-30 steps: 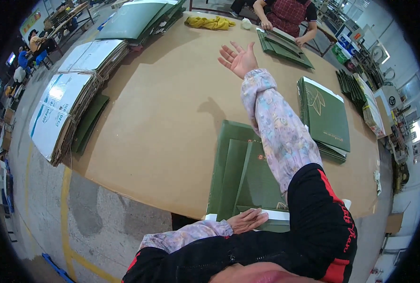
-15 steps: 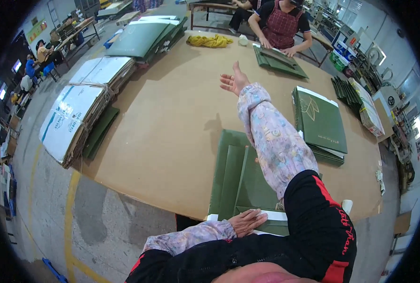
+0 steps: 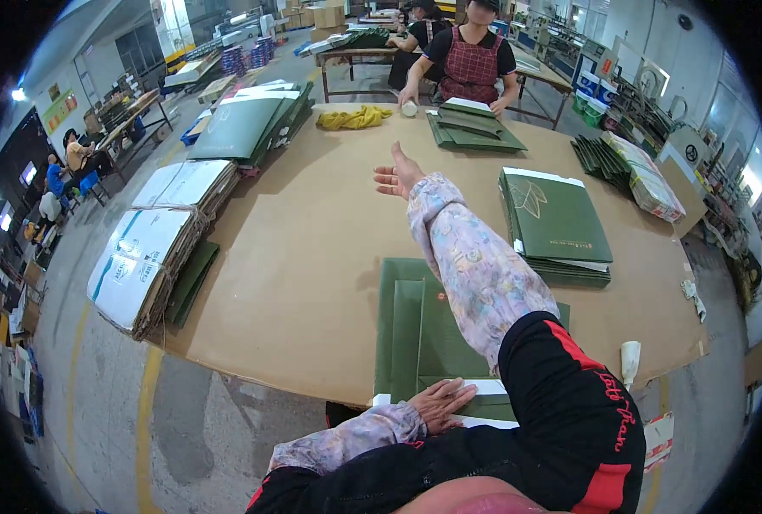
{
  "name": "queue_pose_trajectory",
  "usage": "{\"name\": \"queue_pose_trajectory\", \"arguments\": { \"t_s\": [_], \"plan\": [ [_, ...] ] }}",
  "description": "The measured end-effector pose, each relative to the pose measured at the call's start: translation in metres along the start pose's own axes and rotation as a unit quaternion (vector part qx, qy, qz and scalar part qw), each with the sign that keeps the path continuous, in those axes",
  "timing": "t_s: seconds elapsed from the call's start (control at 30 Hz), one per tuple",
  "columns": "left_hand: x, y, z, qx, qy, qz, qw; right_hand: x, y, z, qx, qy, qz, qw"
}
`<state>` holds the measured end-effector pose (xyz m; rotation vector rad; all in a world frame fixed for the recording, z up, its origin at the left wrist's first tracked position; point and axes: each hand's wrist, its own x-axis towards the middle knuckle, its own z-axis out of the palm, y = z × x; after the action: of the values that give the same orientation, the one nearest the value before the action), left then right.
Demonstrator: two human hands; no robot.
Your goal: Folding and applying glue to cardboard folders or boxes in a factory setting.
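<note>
Green bag lies flattened at bench's near edge, white strip uncovered, fingers of left hand and right hand slightly spread.

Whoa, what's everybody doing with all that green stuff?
The person's left hand lies flat near the white strip on a green folded sheet. The right hand is empty, stretched out above the brown table. Across from them, a co-worker has one hand at a small white object, beside more green pieces.
</note>
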<state>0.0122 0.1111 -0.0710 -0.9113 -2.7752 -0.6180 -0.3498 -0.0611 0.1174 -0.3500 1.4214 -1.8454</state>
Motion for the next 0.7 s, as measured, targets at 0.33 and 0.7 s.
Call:
{"name": "queue_pose_trajectory", "arguments": {
  "t_s": [0.33,0.7],
  "plan": [
    [0.0,0.001,-0.005,0.006,-0.048,-0.002,0.999,-0.019,-0.006,-0.004,-0.023,0.011,-0.025,0.999],
    [0.002,0.002,-0.01,0.004,-0.034,0.003,0.999,-0.019,-0.002,-0.014,0.003,0.008,-0.007,1.0]
  ]
}}
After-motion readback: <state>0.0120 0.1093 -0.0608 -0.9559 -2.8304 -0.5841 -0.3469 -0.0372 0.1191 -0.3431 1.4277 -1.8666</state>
